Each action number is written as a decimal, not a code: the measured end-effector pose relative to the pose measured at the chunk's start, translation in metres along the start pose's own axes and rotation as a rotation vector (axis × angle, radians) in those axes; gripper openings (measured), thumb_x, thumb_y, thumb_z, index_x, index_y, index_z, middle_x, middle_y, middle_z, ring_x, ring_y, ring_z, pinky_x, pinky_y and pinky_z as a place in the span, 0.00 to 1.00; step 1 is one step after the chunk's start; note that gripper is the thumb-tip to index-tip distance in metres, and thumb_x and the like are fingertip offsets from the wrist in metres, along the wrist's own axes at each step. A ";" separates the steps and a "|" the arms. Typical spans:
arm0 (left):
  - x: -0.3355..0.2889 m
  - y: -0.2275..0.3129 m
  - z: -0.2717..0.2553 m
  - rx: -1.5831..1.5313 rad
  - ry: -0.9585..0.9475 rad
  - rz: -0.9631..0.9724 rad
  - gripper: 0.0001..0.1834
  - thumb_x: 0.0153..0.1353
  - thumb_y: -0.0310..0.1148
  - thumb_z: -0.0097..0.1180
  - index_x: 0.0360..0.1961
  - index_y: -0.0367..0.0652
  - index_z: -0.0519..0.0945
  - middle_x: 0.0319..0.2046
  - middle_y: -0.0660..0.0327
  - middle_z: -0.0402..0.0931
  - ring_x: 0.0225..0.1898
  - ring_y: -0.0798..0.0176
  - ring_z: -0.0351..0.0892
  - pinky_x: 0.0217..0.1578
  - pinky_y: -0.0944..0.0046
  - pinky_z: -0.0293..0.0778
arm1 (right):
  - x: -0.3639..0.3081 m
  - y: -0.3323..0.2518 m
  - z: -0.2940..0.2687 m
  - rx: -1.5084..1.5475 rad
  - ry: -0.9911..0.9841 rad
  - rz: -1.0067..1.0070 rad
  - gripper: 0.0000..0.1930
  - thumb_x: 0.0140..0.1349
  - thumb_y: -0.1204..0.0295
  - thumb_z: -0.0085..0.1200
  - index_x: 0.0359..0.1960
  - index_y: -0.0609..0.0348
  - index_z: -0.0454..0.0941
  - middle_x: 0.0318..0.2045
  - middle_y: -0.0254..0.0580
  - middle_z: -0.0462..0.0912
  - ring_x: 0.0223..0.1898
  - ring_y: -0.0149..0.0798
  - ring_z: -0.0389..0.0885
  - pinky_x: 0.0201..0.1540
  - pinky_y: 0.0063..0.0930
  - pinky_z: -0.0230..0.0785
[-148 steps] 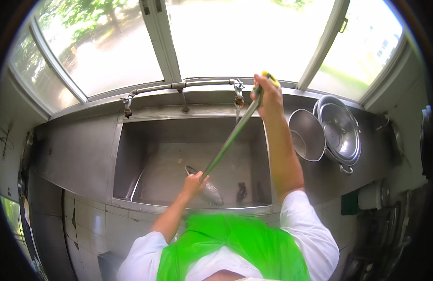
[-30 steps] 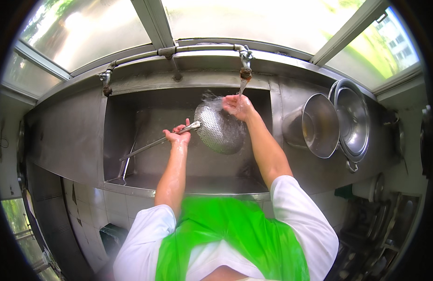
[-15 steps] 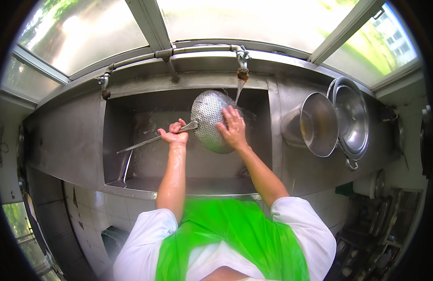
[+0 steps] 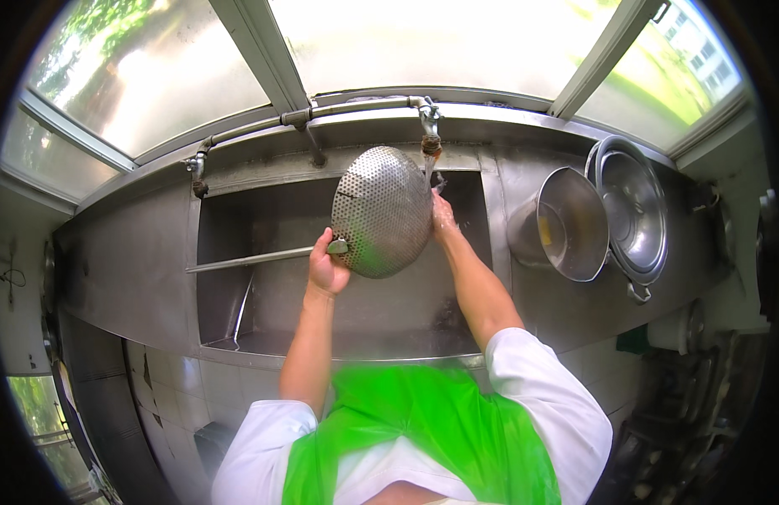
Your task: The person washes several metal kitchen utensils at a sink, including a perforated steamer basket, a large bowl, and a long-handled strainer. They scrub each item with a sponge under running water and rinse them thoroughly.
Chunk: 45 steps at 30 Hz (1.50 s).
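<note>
A large round metal skimmer [image 4: 381, 210], full of small holes, is tilted up over the sink with its domed side toward me. Its long handle [image 4: 255, 259] points left across the sink. My left hand [image 4: 326, 268] is closed around the skimmer where handle and bowl join, thumb upward. At the bowl's right rim, my right hand [image 4: 443, 215] grips the edge, its fingers partly hidden behind it. Water runs from the tap [image 4: 430, 139] just behind that rim, beside my right hand.
The steel sink basin [image 4: 263, 210] lies below my hands. On the right counter, a deep steel pot [image 4: 528, 229] leans beside wide metal basins [image 4: 646, 210] with handles. A pipe [image 4: 255, 126] runs along the window, with a second tap [image 4: 198, 172] at its left end.
The skimmer has been raised and turned, its handle now nearly level. My left hand has closed at the handle joint. My right hand has moved from the domed face to the right rim.
</note>
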State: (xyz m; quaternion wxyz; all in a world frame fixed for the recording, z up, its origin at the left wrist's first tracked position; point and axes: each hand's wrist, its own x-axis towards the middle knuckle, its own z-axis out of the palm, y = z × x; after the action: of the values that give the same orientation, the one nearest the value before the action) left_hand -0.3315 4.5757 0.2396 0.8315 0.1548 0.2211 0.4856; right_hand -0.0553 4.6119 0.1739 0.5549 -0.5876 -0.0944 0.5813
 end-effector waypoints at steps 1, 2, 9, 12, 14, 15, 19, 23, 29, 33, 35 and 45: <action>0.004 -0.007 0.010 0.016 -0.025 -0.030 0.23 0.71 0.44 0.47 0.58 0.38 0.75 0.56 0.55 0.77 0.58 0.51 0.73 0.63 0.50 0.65 | 0.015 0.005 -0.009 -0.172 0.056 -0.157 0.27 0.76 0.54 0.36 0.59 0.68 0.73 0.56 0.58 0.78 0.57 0.54 0.76 0.62 0.38 0.65; 0.011 -0.015 0.022 0.050 -0.034 -0.017 0.23 0.71 0.43 0.48 0.57 0.37 0.75 0.56 0.55 0.77 0.58 0.52 0.73 0.63 0.51 0.65 | 0.032 0.008 -0.017 -0.345 0.118 -0.310 0.27 0.76 0.54 0.36 0.59 0.68 0.72 0.56 0.61 0.77 0.58 0.57 0.75 0.62 0.38 0.65; 0.036 -0.019 0.040 0.020 0.006 0.147 0.23 0.72 0.43 0.46 0.56 0.36 0.75 0.55 0.55 0.78 0.57 0.53 0.74 0.63 0.52 0.66 | -0.121 0.041 0.066 -0.976 0.206 -1.215 0.29 0.75 0.58 0.37 0.73 0.59 0.58 0.74 0.56 0.54 0.76 0.54 0.48 0.76 0.52 0.34; 0.044 -0.021 0.049 -0.104 0.050 0.116 0.23 0.71 0.45 0.45 0.56 0.38 0.76 0.54 0.55 0.79 0.56 0.52 0.76 0.62 0.50 0.68 | -0.135 0.065 0.050 -1.175 0.188 -1.439 0.28 0.74 0.60 0.38 0.74 0.54 0.57 0.75 0.51 0.53 0.77 0.51 0.44 0.76 0.53 0.26; 0.046 -0.022 0.055 -0.173 0.110 0.115 0.23 0.71 0.45 0.45 0.57 0.40 0.77 0.53 0.56 0.80 0.56 0.52 0.77 0.63 0.47 0.67 | -0.121 0.064 0.036 -1.160 0.295 -1.395 0.29 0.74 0.59 0.39 0.73 0.57 0.57 0.75 0.54 0.53 0.77 0.51 0.45 0.76 0.53 0.31; 0.041 -0.018 0.053 -0.172 0.132 0.103 0.23 0.71 0.45 0.45 0.57 0.40 0.77 0.53 0.56 0.80 0.56 0.52 0.77 0.63 0.47 0.67 | -0.112 0.060 0.031 -0.984 0.298 -1.273 0.30 0.74 0.59 0.39 0.73 0.59 0.57 0.74 0.54 0.54 0.77 0.51 0.46 0.76 0.51 0.34; 0.018 -0.005 0.038 -0.125 0.140 0.043 0.23 0.72 0.45 0.45 0.56 0.39 0.77 0.53 0.56 0.80 0.56 0.52 0.77 0.62 0.47 0.68 | -0.026 0.038 0.002 -0.505 0.140 -0.682 0.31 0.75 0.56 0.37 0.70 0.69 0.60 0.71 0.57 0.61 0.74 0.51 0.55 0.75 0.40 0.46; -0.013 0.002 0.032 0.012 0.114 -0.109 0.20 0.72 0.42 0.46 0.54 0.39 0.78 0.52 0.55 0.80 0.55 0.54 0.77 0.60 0.49 0.70 | 0.019 -0.009 0.002 -0.493 -0.129 -0.229 0.26 0.75 0.54 0.40 0.61 0.63 0.74 0.58 0.46 0.80 0.60 0.38 0.75 0.63 0.32 0.63; 0.021 -0.026 0.007 0.182 0.053 -0.113 0.18 0.73 0.38 0.44 0.54 0.37 0.77 0.50 0.56 0.80 0.52 0.56 0.79 0.57 0.52 0.74 | -0.009 -0.036 0.058 -0.204 -0.299 -0.453 0.14 0.69 0.62 0.51 0.41 0.60 0.83 0.34 0.39 0.85 0.40 0.34 0.82 0.47 0.29 0.73; 0.081 -0.076 0.013 0.212 0.082 -0.101 0.19 0.75 0.41 0.41 0.54 0.41 0.76 0.48 0.58 0.80 0.50 0.59 0.80 0.55 0.52 0.75 | 0.035 -0.051 -0.003 0.181 -0.277 -0.066 0.14 0.69 0.63 0.49 0.37 0.60 0.82 0.34 0.43 0.86 0.41 0.41 0.85 0.46 0.38 0.78; 0.101 -0.081 -0.008 0.165 0.111 -0.109 0.19 0.76 0.45 0.40 0.51 0.44 0.77 0.46 0.59 0.80 0.48 0.60 0.80 0.53 0.51 0.76 | 0.007 -0.055 0.012 0.128 -0.645 0.139 0.15 0.69 0.63 0.48 0.37 0.62 0.82 0.35 0.45 0.85 0.40 0.43 0.85 0.44 0.38 0.80; 0.156 -0.120 0.025 0.033 0.313 -0.158 0.19 0.74 0.53 0.45 0.42 0.47 0.70 0.37 0.56 0.76 0.40 0.55 0.78 0.44 0.49 0.77 | 0.027 -0.038 -0.012 0.060 -0.098 -0.089 0.11 0.67 0.66 0.50 0.38 0.61 0.80 0.35 0.45 0.84 0.38 0.46 0.84 0.44 0.42 0.78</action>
State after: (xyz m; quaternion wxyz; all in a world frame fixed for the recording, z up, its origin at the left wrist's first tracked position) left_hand -0.1624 4.6537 0.1705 0.8198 0.0731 0.3674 0.4332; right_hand -0.0170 4.6393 0.1841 0.5921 -0.5370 -0.1300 0.5866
